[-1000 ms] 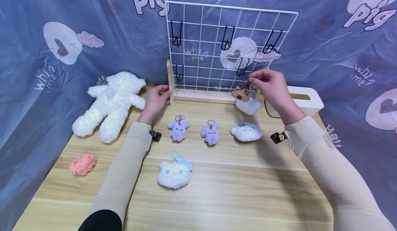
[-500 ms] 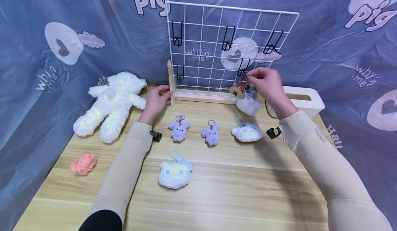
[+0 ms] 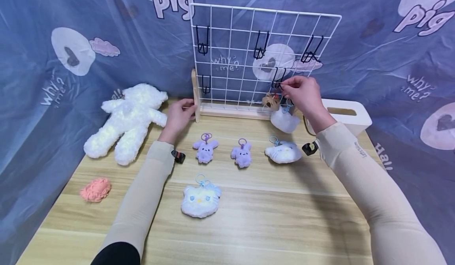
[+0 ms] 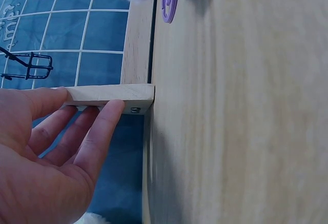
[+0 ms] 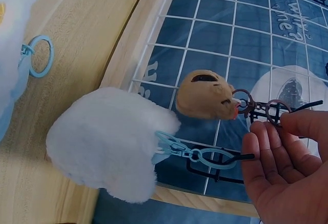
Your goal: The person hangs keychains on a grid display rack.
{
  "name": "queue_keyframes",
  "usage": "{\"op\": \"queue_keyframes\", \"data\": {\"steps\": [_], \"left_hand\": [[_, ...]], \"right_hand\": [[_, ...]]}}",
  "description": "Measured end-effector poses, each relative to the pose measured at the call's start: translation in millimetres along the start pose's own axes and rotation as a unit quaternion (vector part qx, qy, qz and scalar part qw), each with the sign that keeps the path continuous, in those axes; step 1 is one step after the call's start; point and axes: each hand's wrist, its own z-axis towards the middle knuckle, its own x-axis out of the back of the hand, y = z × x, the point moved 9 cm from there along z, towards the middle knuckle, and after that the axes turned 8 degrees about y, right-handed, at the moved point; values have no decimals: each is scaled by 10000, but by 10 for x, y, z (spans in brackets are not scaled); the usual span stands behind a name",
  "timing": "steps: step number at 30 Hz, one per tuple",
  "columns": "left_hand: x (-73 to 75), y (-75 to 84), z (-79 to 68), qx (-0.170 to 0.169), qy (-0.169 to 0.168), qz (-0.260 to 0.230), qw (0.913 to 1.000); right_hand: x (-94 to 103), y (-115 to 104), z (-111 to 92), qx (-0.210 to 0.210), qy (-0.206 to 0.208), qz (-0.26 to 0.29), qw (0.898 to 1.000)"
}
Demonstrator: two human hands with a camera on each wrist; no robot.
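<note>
My right hand (image 3: 302, 93) pinches the ring of a brown plush keychain (image 3: 271, 101) in front of a lower black hook (image 3: 278, 84) on the white wire grid rack (image 3: 227, 46). In the right wrist view, that ring (image 5: 278, 112) meets the hook's prong; whether it is threaded on, I cannot tell. Beside it a white plush keychain (image 5: 110, 144) hangs by its blue ring (image 5: 218, 158) from another prong. At the rack's left end, my left hand (image 3: 179, 117) holds the wooden post (image 4: 115, 93) between thumb and fingers; some fingertips are hidden behind it.
Two purple bunny keychains (image 3: 205, 151) and two white cat-faced plush keychains (image 3: 200, 202) lie on the wooden table (image 3: 256, 225). A white plush toy (image 3: 129, 123) and a pink bundle (image 3: 95, 190) are at left. Behind my right wrist stands a white slotted box (image 3: 350, 113).
My right hand has moved slightly left and up, bringing the brown keychain and its ring to the hook. My left hand has stayed on the post.
</note>
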Motion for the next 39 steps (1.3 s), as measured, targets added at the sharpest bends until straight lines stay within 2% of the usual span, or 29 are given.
{"op": "queue_keyframes", "data": {"steps": [12,22,29,35,39], "left_hand": [[8,11,-17,-11,0,6,10000],[14,28,-24,-43,38,14,10000],[15,9,-16,-32,44,137,9999],[14,10,-17,-5,28,149,9999],[15,24,-10,-16,27,123,9999]], "right_hand": [[0,-22,70,66,80,-669,9977],[17,-13,84,-15,89,-571,9983],[141,4,-29,-326,63,-108,9994],[272,-163,-198,-21,135,4,9999],[247,-306,-399,322,96,44,9994]]}}
